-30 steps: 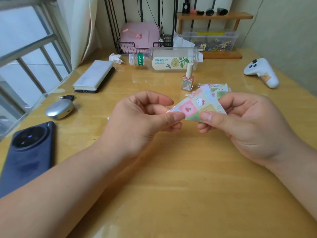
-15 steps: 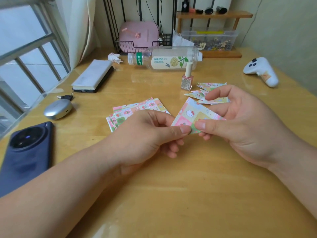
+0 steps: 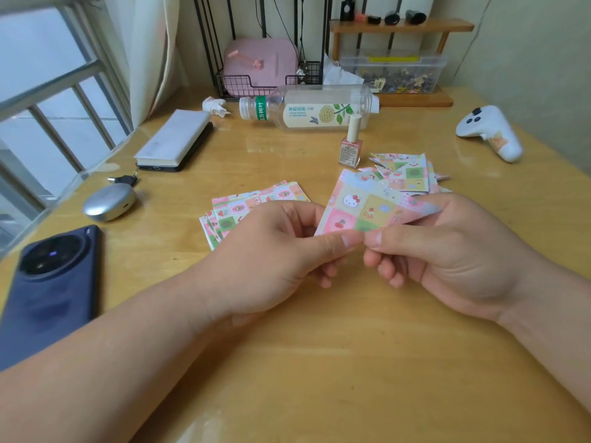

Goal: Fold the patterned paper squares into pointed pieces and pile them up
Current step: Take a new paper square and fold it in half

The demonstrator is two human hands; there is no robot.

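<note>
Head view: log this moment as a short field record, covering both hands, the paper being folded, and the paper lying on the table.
left hand: pinches the held paper's near edge
right hand: pinches the same paper from the right
held paper: patterned, raised off the table, looks folded to a triangle
unfolded squares: fanned stack behind the left hand
folded pieces: pile right of the nail polish bottle

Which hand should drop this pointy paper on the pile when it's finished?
Probably the right hand. Both hands pinch the folded patterned paper piece, but the pile of folded pointed pieces lies behind the right hand, while the left hand sits in front of the stack of flat patterned squares.
</note>
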